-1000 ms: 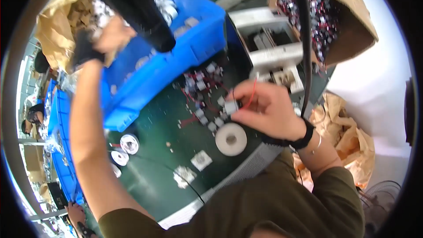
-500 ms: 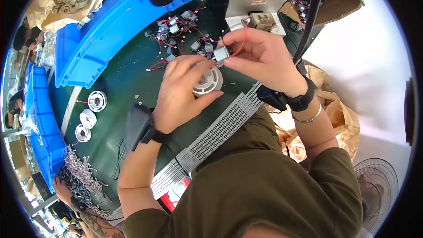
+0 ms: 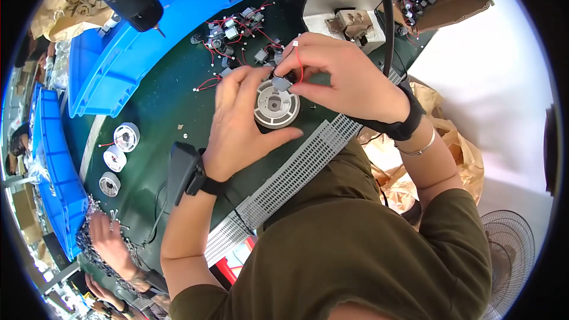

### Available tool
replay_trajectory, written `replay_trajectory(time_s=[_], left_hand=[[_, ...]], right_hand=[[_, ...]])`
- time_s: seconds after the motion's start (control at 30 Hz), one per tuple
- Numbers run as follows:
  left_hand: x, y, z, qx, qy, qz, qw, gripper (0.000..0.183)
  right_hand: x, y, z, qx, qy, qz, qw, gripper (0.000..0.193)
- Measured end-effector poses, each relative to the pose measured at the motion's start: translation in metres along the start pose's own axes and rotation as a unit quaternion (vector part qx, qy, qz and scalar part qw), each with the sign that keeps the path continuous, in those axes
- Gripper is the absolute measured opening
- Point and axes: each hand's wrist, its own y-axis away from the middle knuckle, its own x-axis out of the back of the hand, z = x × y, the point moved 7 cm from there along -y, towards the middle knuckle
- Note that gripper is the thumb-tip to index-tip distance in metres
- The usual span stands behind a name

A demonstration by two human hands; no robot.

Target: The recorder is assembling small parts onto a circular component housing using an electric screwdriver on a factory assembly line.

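Between the fingertips of my right hand (image 3: 332,77) is a small silver motor (image 3: 281,83) with a red wire (image 3: 301,65) looping up to a white connector. The motor sits over the upper part of a round white plastic housing (image 3: 277,108), which lies on the green table with its hollow side up. My left hand (image 3: 240,121) curves round the housing's left side, thumb and fingers apart. Its fingertips come close to the motor; whether they touch it I cannot tell. More small motors with red wires (image 3: 231,31) lie loose beyond my hands.
Three similar white housings (image 3: 115,158) stand at the left. A black power screwdriver (image 3: 133,3) hangs over a blue bin (image 3: 172,21). Ahead is a metal fixture (image 3: 354,24), with a cardboard box of motors (image 3: 456,0) beyond it. A co-worker's hand (image 3: 109,243) is at lower left.
The motor has come down and left over the housing. My left fingers have drawn back, uncovering the housing's middle. The screwdriver has swung left, and the co-worker's hand has shifted.
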Motion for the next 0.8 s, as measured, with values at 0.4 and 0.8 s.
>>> replay_trajectory(time_s=[0.4,0.8], left_hand=[[0.0,-0.001,-0.011,0.051,0.075,-0.041,0.995,0.067],[0.012,0.01,-0.014,-0.001,0.065,-0.001,0.998,0.071]], right_hand=[[-0.025,-0.004,-0.009,0.157,0.129,-0.115,0.972,0.022],[-0.01,-0.003,-0.027,0.265,0.237,-0.071,0.932,0.03]])
